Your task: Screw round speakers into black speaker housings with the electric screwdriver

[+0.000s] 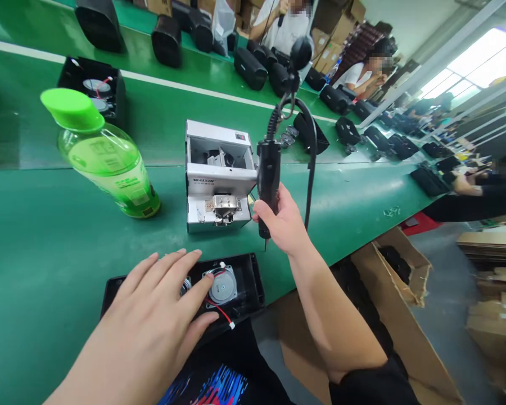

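My right hand (284,219) is wrapped round a black electric screwdriver (269,174), held upright with its bit pointing down. A cord runs from its top. My left hand (160,309) spreads its fingers over a black speaker housing (251,281) at the bench's near edge. Inside the housing sits a round speaker driver (222,286) with red and black wires and white plugs; a second driver is mostly hidden behind my left fingers. Just beyond the housing stands a silver screw feeder (219,183), close to the screwdriver.
A green-capped bottle (109,160) stands left of the feeder, with another speaker housing (118,93) behind it. Black speaker shells line the green bench (164,140). Cardboard boxes (398,270) stand at the lower right. Several people work along the far side and right.
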The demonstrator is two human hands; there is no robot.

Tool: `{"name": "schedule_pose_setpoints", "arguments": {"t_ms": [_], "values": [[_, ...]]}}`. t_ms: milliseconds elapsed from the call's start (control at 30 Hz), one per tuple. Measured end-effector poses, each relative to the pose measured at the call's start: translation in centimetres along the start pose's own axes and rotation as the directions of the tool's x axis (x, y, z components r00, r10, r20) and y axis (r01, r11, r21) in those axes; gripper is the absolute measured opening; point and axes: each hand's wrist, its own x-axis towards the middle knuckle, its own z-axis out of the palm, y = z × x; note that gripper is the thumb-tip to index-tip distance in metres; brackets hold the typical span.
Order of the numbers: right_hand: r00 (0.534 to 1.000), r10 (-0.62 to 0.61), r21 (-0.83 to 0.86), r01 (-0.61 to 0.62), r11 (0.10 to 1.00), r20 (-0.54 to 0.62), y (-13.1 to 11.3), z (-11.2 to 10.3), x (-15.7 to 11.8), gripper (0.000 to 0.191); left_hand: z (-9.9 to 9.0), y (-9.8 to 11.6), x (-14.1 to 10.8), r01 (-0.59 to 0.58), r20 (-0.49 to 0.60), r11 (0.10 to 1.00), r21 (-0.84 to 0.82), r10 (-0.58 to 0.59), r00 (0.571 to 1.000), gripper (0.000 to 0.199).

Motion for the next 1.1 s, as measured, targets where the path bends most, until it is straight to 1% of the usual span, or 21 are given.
{"name": "schedule_pose_setpoints", "arguments": {"t_ms": [67,167,200,267,333,400,467,533,600,667,733,767,867,900,967,1033,1100], "values": [[0.999,0.026,0.123,-0.022,0.992,-0.031,-0.4,-0.9,0.4,0.072,1.0,0.6,1.4,-0.051,0.014,0.995,0.082,0.050,0.999,0.031],[0.995,0.056,0.276,-0.030,0.961,-0.088,-2.0,-2.5,-0.1,0.079,1.8,0.5,2.8,-0.100,0.068,0.992,0.076,0.095,0.993,0.031],[0.992,0.059,0.314,-0.022,0.949,-0.108,-2.6,-3.0,-0.4,0.080,1.9,0.3,3.0,-0.106,0.081,0.992,0.061,0.101,0.992,0.034],[0.986,0.069,0.388,-0.006,0.922,-0.149,-3.8,-3.7,-0.8,0.076,2.2,-0.1,3.2,-0.107,0.098,0.993,0.041,0.103,0.990,0.037],[0.981,0.077,0.456,0.012,0.890,-0.176,-4.7,-3.9,-1.1,0.069,2.4,-0.5,3.1,-0.108,0.114,0.994,0.028,0.105,0.988,0.036],[0.983,0.069,0.509,0.029,0.860,-0.172,-5.4,-3.9,-1.2,0.066,2.7,-0.7,2.8,-0.113,0.127,0.994,0.007,0.111,0.986,0.033],[0.987,0.053,0.536,0.037,0.843,-0.152,-5.9,-3.6,-1.3,0.069,3.0,-0.8,2.3,-0.094,0.127,0.996,-0.004,0.093,0.987,0.033],[0.989,0.044,0.526,0.037,0.850,-0.140,-6.4,-3.3,-1.3,0.070,3.3,-0.8,1.9,-0.071,0.130,0.997,-0.008,0.071,0.989,0.036],[0.990,0.026,0.461,0.041,0.887,-0.138,-7.0,-3.0,-1.2,0.072,3.5,-0.8,1.6,-0.060,0.140,0.998,-0.009,0.061,0.988,0.038],[0.989,0.019,0.365,0.037,0.930,-0.149,-7.9,-2.7,-1.0,0.078,3.5,-0.7,1.7,-0.053,0.144,0.998,-0.015,0.055,0.988,0.038],[0.984,0.014,0.305,0.042,0.951,-0.179,-9.2,-2.3,-0.6,0.083,3.4,-0.6,2.1,-0.046,0.136,0.999,-0.021,0.048,0.989,0.036],[0.981,0.001,0.304,0.060,0.951,-0.196,-9.9,-2.1,-0.3,0.082,3.3,-0.6,2.4,-0.047,0.135,0.999,-0.027,0.050,0.990,0.035],[0.971,-0.105,0.387,0.184,0.904,-0.215,-12.0,-1.3,0.7,0.071,2.8,-0.7,2.9,-0.049,0.151,0.998,-0.049,0.056,0.987,0.039],[0.969,-0.138,0.409,0.213,0.887,-0.206,-12.6,-0.9,1.1,0.072,2.6,-0.7,2.9,-0.046,0.158,0.997,-0.060,0.055,0.986,0.044],[0.964,-0.185,0.416,0.250,0.874,-0.189,-13.3,0.1,1.9,0.079,2.3,-0.8,2.6,-0.032,0.155,0.996,-0.087,0.046,0.987,0.054],[0.951,-0.247,0.399,0.302,0.866,-0.185,-13.1,1.4,2.6,0.084,2.1,-0.8,2.0,-0.015,0.132,0.993,-0.115,0.030,0.991,0.065],[0.913,-0.360,0.422,0.407,0.810,-0.189,-12.0,2.9,3.3,0.080,1.9,-0.6,1.5,0.011,0.116,0.993,-0.120,0.003,0.993,0.071]]}}
